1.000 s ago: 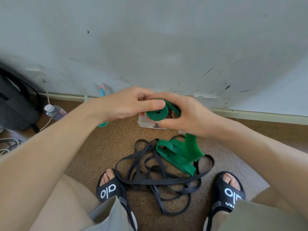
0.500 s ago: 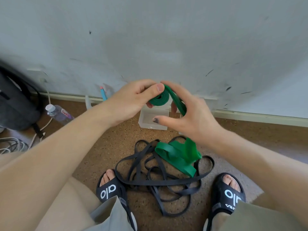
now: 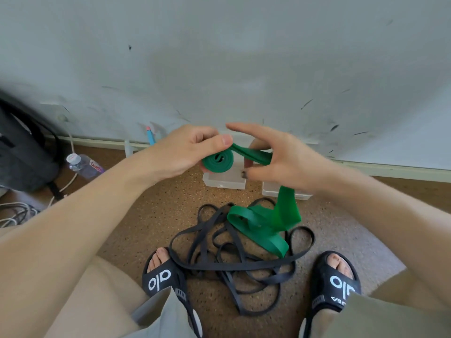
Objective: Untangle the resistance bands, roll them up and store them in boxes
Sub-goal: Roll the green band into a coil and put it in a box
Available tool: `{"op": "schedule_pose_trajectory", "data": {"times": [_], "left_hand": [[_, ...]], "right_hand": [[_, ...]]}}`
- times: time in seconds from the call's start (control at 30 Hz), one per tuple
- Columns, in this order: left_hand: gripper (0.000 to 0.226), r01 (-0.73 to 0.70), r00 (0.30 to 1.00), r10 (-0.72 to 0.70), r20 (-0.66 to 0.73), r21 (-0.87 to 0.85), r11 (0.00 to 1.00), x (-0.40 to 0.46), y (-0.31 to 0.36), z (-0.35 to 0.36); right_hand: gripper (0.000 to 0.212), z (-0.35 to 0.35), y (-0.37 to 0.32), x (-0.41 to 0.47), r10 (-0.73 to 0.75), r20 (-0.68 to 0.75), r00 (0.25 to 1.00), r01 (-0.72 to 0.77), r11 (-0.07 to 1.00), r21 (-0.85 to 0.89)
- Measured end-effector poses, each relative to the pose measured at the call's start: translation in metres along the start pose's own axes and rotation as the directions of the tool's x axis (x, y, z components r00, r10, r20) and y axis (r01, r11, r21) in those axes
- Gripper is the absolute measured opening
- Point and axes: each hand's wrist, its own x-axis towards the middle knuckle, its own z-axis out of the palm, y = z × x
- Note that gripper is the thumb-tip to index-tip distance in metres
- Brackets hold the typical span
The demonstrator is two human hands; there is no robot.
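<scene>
Head view: left hand (image 3: 185, 152) pinches the green band's (image 3: 263, 220) rolled coil (image 3: 218, 162), thumb on top, fingers curled under. Right hand (image 3: 280, 157) w/ fingers spread, loose strip running thru it; cannot tell if it grips. Rest of the green band hangs down to the floor (image 3: 151, 215), piled on tangled black bands (image 3: 231, 264) btwn two sandals. Two clear boxes (image 3: 225, 182) far, by the wall. Bottle (image 3: 85, 163) and bag (image 3: 22, 152) at left.

Bare-armed with no sleeves showing, the person wears pale khaki shorts (image 3: 166, 318) and black open-toed slides (image 3: 163, 276) printed with a white "alo" logo, and one thumbnail (image 3: 244, 174) looks dark.
</scene>
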Motion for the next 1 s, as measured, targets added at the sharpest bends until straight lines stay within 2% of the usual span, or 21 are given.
{"op": "schedule_pose_trajectory", "data": {"times": [0.07,0.17,0.27,0.37,0.47,0.53,0.63,0.7,0.77,0.87,0.97,1.0], "left_hand": [[0.043,-0.017,1.0,0.018,-0.005,0.063,0.998,-0.002,-0.002,0.001],[0.048,-0.084,0.994,0.091,-0.062,0.119,0.989,0.001,-0.003,0.002],[0.049,-0.071,0.988,0.072,-0.139,0.006,0.997,0.003,0.0,0.005],[0.044,-0.045,0.982,0.025,-0.188,-0.1,0.994,0.005,0.001,0.016],[0.04,-0.006,0.98,-0.024,-0.197,-0.149,0.989,0.008,0.005,0.028],[0.041,0.065,0.993,-0.083,-0.086,-0.196,0.978,0.008,0.009,0.023],[0.052,0.131,0.977,-0.121,0.176,-0.047,0.99,0.005,0.008,0.008],[0.052,0.12,0.967,-0.115,0.229,-0.012,0.993,0.004,0.004,0.007],[0.048,0.093,0.981,-0.083,0.175,-0.047,0.995,0.005,0.0,0.009],[0.037,0.058,0.998,-0.058,0.007,-0.058,0.997,0.005,-0.003,0.003],[0.035,0.006,0.994,-0.005,-0.113,0.008,1.0,0.004,-0.007,-0.004],[0.036,-0.009,0.99,0.006,-0.14,-0.017,1.0,0.003,-0.005,-0.004]], "right_hand": [[0.07,-0.018,-0.005,0.001,0.052,0.069,0.996,-0.058,0.995,0.078],[0.066,-0.023,-0.007,0.0,0.055,0.062,0.997,-0.061,0.994,0.093],[0.068,0.007,-0.004,-0.005,0.007,-0.105,0.994,-0.009,1.0,-0.018],[0.065,0.04,0.003,-0.006,-0.072,-0.364,0.929,0.038,0.994,-0.1],[0.053,0.048,0.012,-0.002,-0.122,-0.458,0.881,0.033,0.98,-0.197],[0.049,0.043,0.017,-0.001,-0.134,-0.409,0.903,0.053,0.978,-0.202],[0.05,0.034,0.018,-0.002,-0.141,-0.18,0.974,0.116,0.983,-0.141],[0.054,0.029,0.015,-0.003,-0.132,-0.083,0.988,0.123,0.988,-0.098],[0.058,0.023,0.012,-0.002,-0.098,-0.066,0.993,0.094,0.993,-0.065],[0.067,0.006,0.008,0.0,0.024,-0.036,0.999,-0.025,0.999,-0.025],[0.063,-0.013,0.003,0.001,0.076,-0.017,0.997,-0.075,0.995,0.071],[0.061,-0.014,0.002,0.0,0.074,-0.022,0.997,-0.072,0.994,0.081]]}}
